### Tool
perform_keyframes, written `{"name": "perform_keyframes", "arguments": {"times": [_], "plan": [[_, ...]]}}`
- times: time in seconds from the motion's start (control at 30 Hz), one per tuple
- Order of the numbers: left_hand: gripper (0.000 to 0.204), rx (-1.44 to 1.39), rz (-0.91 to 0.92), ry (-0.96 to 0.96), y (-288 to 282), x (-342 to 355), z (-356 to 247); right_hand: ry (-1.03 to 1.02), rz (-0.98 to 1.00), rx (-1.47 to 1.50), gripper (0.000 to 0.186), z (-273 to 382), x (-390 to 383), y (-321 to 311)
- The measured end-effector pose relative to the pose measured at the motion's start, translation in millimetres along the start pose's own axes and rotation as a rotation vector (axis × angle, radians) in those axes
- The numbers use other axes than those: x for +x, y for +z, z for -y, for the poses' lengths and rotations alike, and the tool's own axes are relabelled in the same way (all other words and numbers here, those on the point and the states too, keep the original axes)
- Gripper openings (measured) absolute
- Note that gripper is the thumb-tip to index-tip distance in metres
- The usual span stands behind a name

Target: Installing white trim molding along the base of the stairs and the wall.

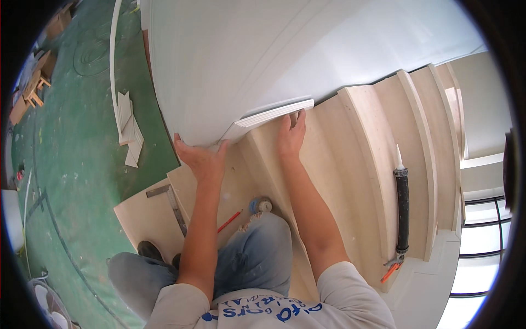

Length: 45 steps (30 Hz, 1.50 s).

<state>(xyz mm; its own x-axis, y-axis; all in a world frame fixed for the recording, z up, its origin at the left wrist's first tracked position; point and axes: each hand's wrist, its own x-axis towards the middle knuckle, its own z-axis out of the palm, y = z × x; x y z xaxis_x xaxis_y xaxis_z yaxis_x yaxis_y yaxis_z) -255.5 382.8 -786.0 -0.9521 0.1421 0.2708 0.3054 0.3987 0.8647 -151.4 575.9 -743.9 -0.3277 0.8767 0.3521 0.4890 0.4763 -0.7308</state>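
A short white grooved skirting strip (276, 114) stands on edge against the pale wall (219, 60), just above a wooden stair tread (323, 148). A dark gap shows along part of its top. My right hand (291, 137) is at the strip's lower edge near its right end, fingers apart and tips touching it. My left hand (201, 160) is spread against the wall's base, left of the strip. Its thumb points up near the strip's left end; whether it touches the strip cannot be made out.
A black caulking gun (401, 214) with a white nozzle lies across the steps at right. Near my knees are a red pencil (229, 220), a tape measure (264, 205) and a metal square (174, 205). White offcuts (130, 129) lie on the green floor covering (82, 181).
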Motion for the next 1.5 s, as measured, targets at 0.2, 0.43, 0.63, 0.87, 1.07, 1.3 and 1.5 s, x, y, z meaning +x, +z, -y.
{"name": "perform_keyframes", "arguments": {"times": [0.2, 0.43, 0.63, 0.87, 1.07, 1.3, 1.5], "plan": [[0.138, -0.049, 0.012, -0.011, 6, -2, 8, 0.002, 0.027, 0.069, 0.071, -14, 3, 3], [0.14, -0.013, 0.053, -0.064, 3, -1, 6, 0.016, 0.023, 0.027, 0.072, -11, 0, 3], [0.143, 0.046, 0.019, 0.031, 8, -3, 12, -0.002, 0.022, -0.028, 0.068, -12, 2, 2], [0.145, 0.051, -0.006, 0.094, 12, -5, 17, 0.011, 0.049, 0.046, 0.073, -12, 3, 3], [0.144, 0.054, 0.001, 0.079, 10, -4, 16, 0.021, 0.05, 0.033, 0.073, -10, 2, 3], [0.139, -0.025, 0.043, -0.057, 5, -1, 11, 0.008, 0.024, 0.08, 0.07, -6, -2, 2], [0.135, -0.104, 0.073, -0.097, -4, 2, 3, 0.005, 0.016, -0.101, 0.071, 8, -8, -2]]}}
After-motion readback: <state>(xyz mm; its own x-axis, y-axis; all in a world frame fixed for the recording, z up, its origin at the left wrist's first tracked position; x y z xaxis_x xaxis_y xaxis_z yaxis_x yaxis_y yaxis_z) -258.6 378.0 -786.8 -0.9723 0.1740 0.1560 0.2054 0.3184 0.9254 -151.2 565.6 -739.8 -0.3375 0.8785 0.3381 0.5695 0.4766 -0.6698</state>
